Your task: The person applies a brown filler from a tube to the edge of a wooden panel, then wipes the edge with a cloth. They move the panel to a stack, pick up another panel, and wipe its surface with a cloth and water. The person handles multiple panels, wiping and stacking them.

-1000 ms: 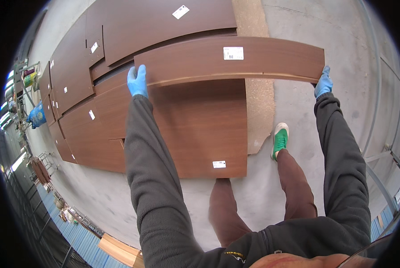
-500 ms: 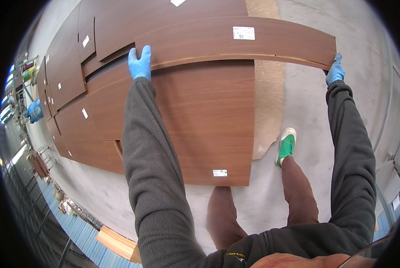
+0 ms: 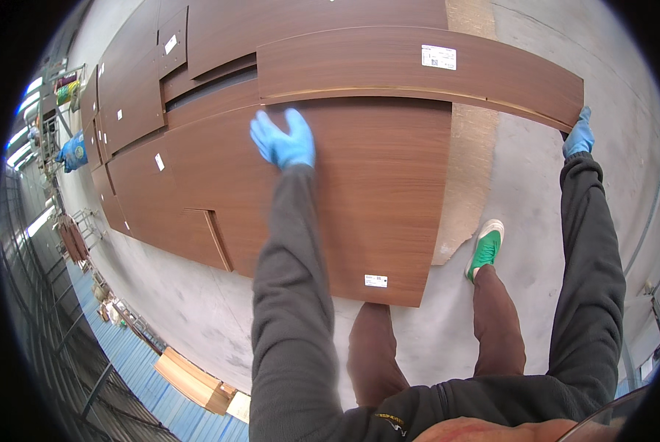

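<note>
Up near the far side of the stack, a long brown wood-grain board (image 3: 418, 70) with a white label lies crosswise over the other panels, its right end jutting past them above the bare concrete floor (image 3: 551, 243). The right hand (image 3: 579, 136), in a blue glove, is at that right end corner, fingers curled against the board's lower edge; whether it truly clasps the edge or only presses on it cannot be told. The left hand (image 3: 284, 141), also blue-gloved, is spread open with fingers apart, just below the board's left end and holding nothing; it lies over the large panel (image 3: 374, 199) underneath, contact unclear.

That large panel is the same brown veneer, with a small white label near its near edge. Beside its right edge a strip of raw chipboard (image 3: 466, 177) shows. More brown panels (image 3: 138, 110), several with white labels, lie spread over the floor to the left and far side. A green shoe (image 3: 486, 247) stands on the concrete just right of the chipboard. A pale wooden crate (image 3: 193, 379) sits near the lower left.
</note>
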